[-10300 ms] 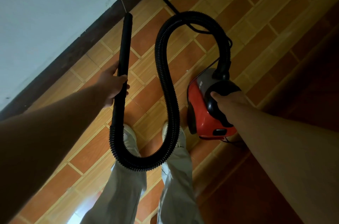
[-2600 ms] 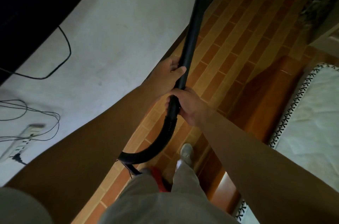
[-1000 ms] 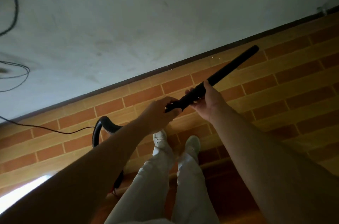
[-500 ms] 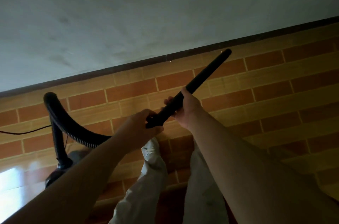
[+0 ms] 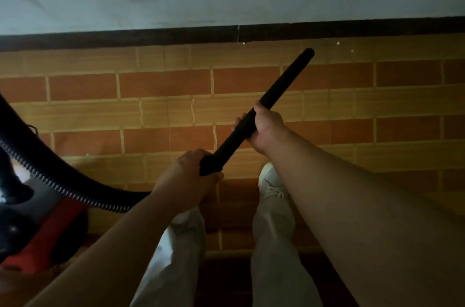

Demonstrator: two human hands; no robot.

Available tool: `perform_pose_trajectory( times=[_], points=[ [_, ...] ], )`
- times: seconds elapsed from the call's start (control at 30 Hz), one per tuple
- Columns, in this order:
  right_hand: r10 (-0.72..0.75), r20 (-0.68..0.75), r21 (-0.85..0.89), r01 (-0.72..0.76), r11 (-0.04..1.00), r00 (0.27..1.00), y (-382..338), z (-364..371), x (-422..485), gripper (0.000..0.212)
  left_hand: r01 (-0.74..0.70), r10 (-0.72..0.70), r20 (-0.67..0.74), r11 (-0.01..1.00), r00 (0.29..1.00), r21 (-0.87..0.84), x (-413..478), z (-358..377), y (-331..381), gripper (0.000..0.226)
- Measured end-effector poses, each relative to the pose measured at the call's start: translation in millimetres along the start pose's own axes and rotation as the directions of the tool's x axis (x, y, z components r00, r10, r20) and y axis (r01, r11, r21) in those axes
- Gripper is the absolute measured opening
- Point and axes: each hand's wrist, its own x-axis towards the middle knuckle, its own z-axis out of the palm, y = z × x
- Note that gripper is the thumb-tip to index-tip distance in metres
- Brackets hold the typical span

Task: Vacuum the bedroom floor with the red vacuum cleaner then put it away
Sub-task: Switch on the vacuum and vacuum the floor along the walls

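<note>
Tiled floor [image 5: 163, 110] lies beneath the wand [image 5: 284, 80], which the left hand [image 5: 186, 181] grips at its hose [image 5: 63, 188] end and the right hand [image 5: 264, 128] grips midway, with the vacuum [image 5: 45, 238] well left of the wand.

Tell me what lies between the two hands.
In the head view, only a bare stretch of the black wand runs between the left hand and right hand.
</note>
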Motion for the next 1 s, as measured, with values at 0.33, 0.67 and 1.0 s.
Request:
perform_pose_trajectory(
  times=[0.33, 0.67, 1.0],
  points=[
    [0.049, 0.051, -0.074, -0.046, 0.996, 0.997, 18.7, 16.9, 17.7, 0.028, 0.069, -0.049, 0.068, 0.936, 0.997, -0.346, 41.4, 14.7, -4.8, 0.039],
    [0.072, 0.092, -0.156, -0.057, 0.986, 0.993, 51.0, 39.5, 33.0, 0.029, 0.175, -0.104, 0.148, 0.758, 0.983, -0.629, 53.4, 24.9, -40.9, 0.019],
    [0.052, 0.072, -0.275, -0.03, 0.961, 0.996, 44.5, 72.0, 60.5, 0.03, 0.141, -0.116, 0.081, 0.759, 0.99, -0.636, 76.4, 16.0, -47.4, 0.024]
  ],
)
